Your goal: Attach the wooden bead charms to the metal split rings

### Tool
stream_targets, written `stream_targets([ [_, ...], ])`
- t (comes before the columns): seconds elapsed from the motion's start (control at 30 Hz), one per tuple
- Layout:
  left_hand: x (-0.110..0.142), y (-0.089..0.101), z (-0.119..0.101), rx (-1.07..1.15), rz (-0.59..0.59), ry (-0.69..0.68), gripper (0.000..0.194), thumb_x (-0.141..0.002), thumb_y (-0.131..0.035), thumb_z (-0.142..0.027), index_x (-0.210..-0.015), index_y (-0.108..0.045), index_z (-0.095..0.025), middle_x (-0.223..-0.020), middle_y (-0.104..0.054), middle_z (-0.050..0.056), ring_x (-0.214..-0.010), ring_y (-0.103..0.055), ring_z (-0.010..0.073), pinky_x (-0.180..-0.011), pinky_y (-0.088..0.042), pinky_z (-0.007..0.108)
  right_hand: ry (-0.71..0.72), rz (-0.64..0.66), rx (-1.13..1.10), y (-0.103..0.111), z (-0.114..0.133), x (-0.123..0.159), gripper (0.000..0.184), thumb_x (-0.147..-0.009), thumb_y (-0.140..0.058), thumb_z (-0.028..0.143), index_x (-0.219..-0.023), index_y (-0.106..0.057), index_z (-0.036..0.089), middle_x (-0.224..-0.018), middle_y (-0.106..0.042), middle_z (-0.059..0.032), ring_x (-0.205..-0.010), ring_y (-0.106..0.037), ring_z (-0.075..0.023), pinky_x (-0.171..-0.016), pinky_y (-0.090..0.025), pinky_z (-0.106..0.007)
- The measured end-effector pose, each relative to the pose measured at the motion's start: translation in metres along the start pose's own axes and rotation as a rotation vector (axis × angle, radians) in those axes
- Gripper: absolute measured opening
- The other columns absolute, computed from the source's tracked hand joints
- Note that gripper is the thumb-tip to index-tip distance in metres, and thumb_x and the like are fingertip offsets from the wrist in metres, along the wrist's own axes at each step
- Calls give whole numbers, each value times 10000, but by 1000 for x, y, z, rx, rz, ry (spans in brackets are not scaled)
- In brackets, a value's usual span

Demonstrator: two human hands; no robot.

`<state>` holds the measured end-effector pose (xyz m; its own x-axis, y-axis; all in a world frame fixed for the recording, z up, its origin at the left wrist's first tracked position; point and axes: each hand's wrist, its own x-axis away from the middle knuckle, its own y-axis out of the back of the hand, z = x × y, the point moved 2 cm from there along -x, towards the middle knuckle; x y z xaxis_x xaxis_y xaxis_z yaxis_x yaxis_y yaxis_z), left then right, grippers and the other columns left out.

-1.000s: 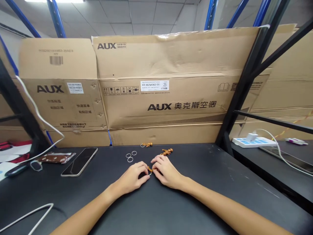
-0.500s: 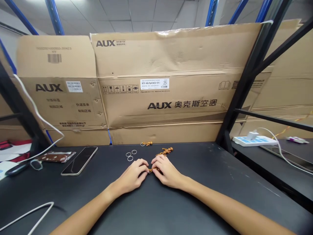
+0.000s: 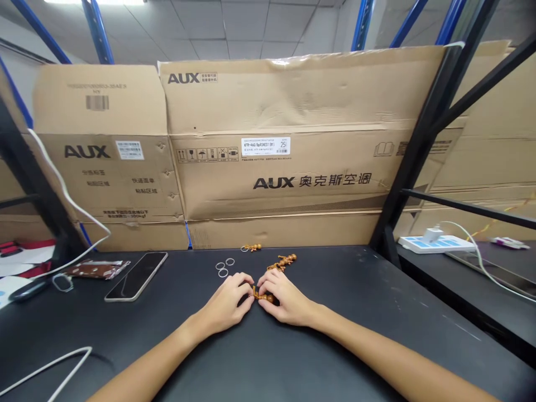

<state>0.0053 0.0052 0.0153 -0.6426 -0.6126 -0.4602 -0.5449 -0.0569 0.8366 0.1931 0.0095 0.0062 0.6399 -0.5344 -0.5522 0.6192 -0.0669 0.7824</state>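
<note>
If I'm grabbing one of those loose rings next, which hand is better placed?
Probably your left hand: the three loose rings lie just beyond it. The right hand is farther across, with its fingers on the brown beaded charm.

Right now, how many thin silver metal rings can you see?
4: three clustered rings on the black tabletop beyond the left hand, and a fourth ring by the far brown beaded charm. Fingers may hide others.
</note>
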Motion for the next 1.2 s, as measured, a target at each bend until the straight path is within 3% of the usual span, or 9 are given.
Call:
stream_targets([
  [0.27,1,1,-2,58,48,-5,146,-915,-461,-196,-856,-595,-203,-1129,-543,64,-989,-550,186,-911,-452,331,-117,-66,102,-4,-7,1,48,-846,-537,151,-827,-537,194,-925,-591,-60,-925,-499,-210,-849,-419,-387],
  [0.43,2,1,0,10,23,30,102,-867,-571,-261,-786,-574,-199,-1131,-550,54,-999,-546,208,-905,-444,366,-26,-42,53,-1,-2,0,35,-866,-529,173,-849,-532,203,-942,-593,-59,-922,-508,-205,-850,-426,-379],
  [0.6,1,0,-1,-31,13,-1,84,-891,-523,-202,-828,-579,-204,-1111,-560,52,-980,-552,200,-887,-450,353,28,-18,-7,0,0,0,53,-885,-497,195,-863,-542,213,-938,-597,-64,-911,-512,-211,-843,-437,-391],
  [0.87,0,0,-1,19,21,6,140,-920,-456,-158,-867,-577,-204,-1130,-547,53,-1001,-545,182,-910,-447,328,-121,-93,102,-4,-9,1,44,-866,-528,172,-845,-558,197,-926,-599,-67,-932,-512,-221,-846,-428,-401],
  [1.03,2,-1,0,8,33,54,51,-872,-576,-238,-838,-576,-200,-1150,-535,53,-1028,-535,207,-928,-433,375,-46,-73,21,0,-3,0,54,-877,-520,173,-840,-548,201,-949,-593,-63,-924,-513,-204,-859,-434,-392],
  [1.2,2,-2,0,-10,25,26,97,-909,-504,-193,-860,-587,-204,-1140,-543,56,-1010,-535,202,-916,-437,373,3,-43,-28,1,0,0,56,-876,-525,162,-854,-540,211,-947,-600,-53,-926,-512,-192,-867,-445,-371],
])
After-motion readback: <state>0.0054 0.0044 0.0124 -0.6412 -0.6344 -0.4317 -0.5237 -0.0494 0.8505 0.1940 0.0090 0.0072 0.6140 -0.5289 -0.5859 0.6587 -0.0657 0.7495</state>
